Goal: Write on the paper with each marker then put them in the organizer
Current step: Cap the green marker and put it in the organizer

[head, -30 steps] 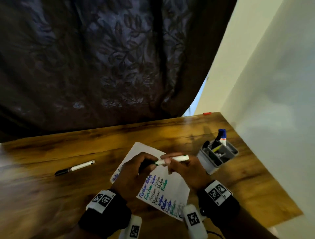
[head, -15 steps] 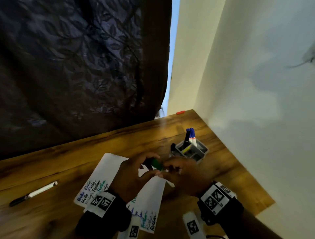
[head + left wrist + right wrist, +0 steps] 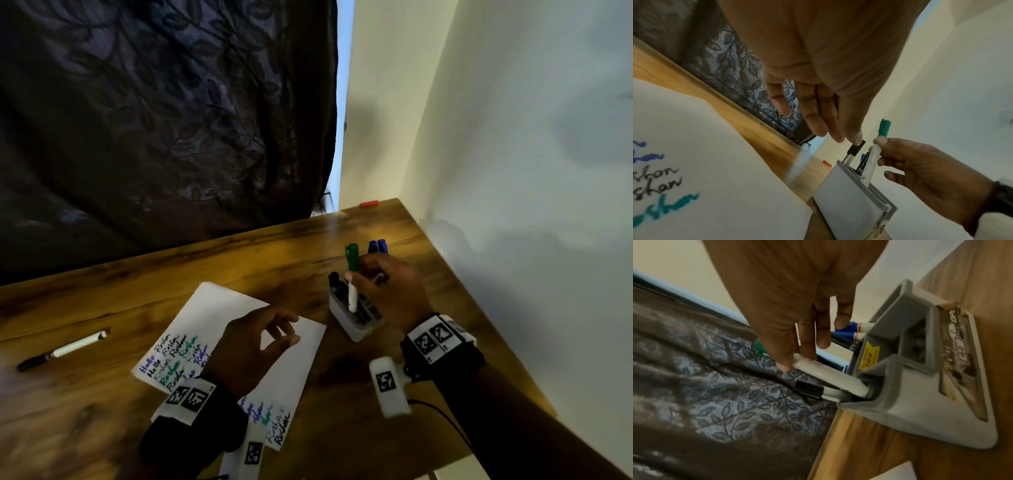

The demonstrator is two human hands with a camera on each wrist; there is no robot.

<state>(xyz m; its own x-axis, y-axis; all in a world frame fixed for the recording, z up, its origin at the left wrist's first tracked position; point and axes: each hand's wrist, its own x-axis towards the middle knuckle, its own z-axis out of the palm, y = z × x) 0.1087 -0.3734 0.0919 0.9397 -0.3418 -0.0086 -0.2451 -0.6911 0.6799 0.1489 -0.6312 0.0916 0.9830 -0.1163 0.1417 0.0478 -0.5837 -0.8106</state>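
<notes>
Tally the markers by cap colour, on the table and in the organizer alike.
Green marker: 1, held by the right hand, lower end in the organizer
Blue markers: 2, in the organizer
Black markers: 2, one in the organizer, one lying on the table
Total: 5 plainly visible

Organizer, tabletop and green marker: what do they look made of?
Organizer: grey moulded plastic, matte, going by its rounded one-piece walls. Tabletop: wood or wood-look laminate, with brown grain and a slight sheen; which one is unclear. Green marker: smooth white barrel with a green cap, likely plastic.
</notes>
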